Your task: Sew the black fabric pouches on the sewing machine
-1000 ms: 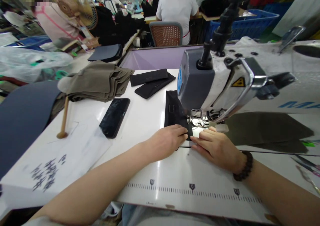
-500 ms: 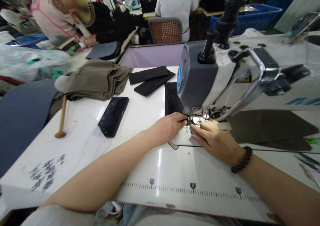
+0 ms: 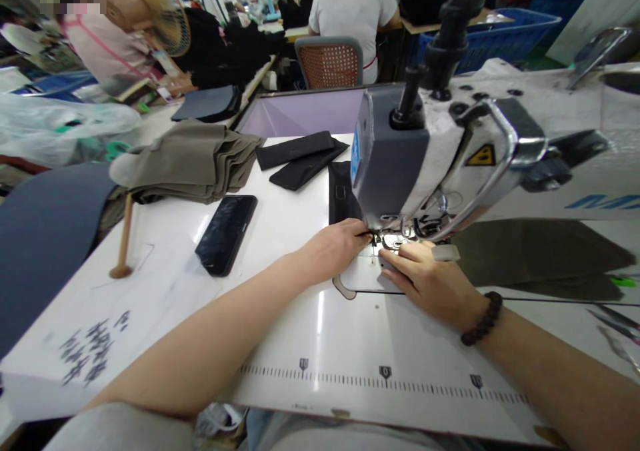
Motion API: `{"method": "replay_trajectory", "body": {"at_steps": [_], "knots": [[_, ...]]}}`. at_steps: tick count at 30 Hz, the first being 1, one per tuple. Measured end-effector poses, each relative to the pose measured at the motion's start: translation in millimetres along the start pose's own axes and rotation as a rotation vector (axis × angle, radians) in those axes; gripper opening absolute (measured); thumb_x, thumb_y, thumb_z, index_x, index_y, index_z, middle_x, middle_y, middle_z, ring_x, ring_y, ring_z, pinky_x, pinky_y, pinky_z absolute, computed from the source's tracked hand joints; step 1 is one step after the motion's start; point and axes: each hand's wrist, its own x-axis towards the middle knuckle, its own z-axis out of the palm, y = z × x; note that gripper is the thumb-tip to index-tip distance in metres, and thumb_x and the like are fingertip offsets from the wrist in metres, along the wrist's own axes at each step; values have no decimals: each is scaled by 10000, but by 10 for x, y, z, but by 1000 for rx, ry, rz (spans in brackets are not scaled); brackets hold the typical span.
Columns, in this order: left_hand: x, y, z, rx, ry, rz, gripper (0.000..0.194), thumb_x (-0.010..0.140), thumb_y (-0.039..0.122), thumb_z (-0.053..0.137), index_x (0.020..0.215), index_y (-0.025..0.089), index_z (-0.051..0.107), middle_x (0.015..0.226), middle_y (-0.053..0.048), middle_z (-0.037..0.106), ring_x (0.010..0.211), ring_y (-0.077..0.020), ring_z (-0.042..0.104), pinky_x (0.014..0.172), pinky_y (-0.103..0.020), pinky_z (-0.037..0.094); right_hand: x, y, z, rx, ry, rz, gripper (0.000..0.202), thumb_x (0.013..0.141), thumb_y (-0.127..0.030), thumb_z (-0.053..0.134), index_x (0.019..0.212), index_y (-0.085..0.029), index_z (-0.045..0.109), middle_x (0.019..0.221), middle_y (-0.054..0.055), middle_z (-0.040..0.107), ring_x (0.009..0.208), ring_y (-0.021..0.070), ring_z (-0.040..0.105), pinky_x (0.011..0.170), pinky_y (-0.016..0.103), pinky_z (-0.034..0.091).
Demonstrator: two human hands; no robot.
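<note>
A sewing machine (image 3: 393,158) stands before me, its presser foot and needle area low over the bed. My left hand (image 3: 337,250) is left of the needle, fingers closed together at the edge of a black fabric piece (image 3: 345,194), which runs back beside the machine head. Its fingertips are partly hidden, but they seem to pinch the fabric. To the right of the foot, my right hand (image 3: 430,274) rests on the bed with fingers stretched and apart. Nothing shows in it. A dark bead bracelet (image 3: 484,319) circles that wrist.
Two black fabric strips (image 3: 300,158) lie behind my left hand. Farther left are a phone (image 3: 227,234), a stack of olive fabric (image 3: 185,161) and a wooden stick (image 3: 123,244). Olive pieces (image 3: 540,254) lie under the machine arm; scissors (image 3: 617,321) are at right. Co-workers sit beyond.
My left hand has shifted slightly left and away from me, and the dark fabric at the needle has moved that way. My right hand has barely moved.
</note>
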Motion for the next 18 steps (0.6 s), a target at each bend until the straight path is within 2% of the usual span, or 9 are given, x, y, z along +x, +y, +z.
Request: {"method": "replay_trajectory", "body": {"at_steps": [5,9,13,18], "knots": [[-10,34,-53,14,-38,-25,201,877,155,415,926,102,603,936,-82,602,888,-174,553,797,-282,454,-5,-11,-16,-29,29,4,286,857,-323,436,1012,-151,604,802,72,595,728,170,502,644,275,377],[-132,271,-158,114,-137,-75,226,863,269,467,875,99,616,887,-95,610,826,-193,561,748,-316,459,-12,-30,-67,-2,87,-56,254,863,-283,425,962,-144,614,754,53,596,687,149,518,618,262,375],[-321,511,-164,123,-171,54,208,864,244,468,797,121,622,920,-89,617,833,-177,555,742,-296,457,-37,-51,-102,56,80,-176,277,886,-265,383,930,-128,620,687,42,577,649,129,510,641,268,379],[-421,570,-109,64,-137,63,222,888,190,400,852,106,601,982,-100,603,942,-181,531,822,-303,453,-83,-69,-104,57,80,-273,259,878,-259,411,883,-121,629,629,24,536,605,123,466,595,280,348]]}}
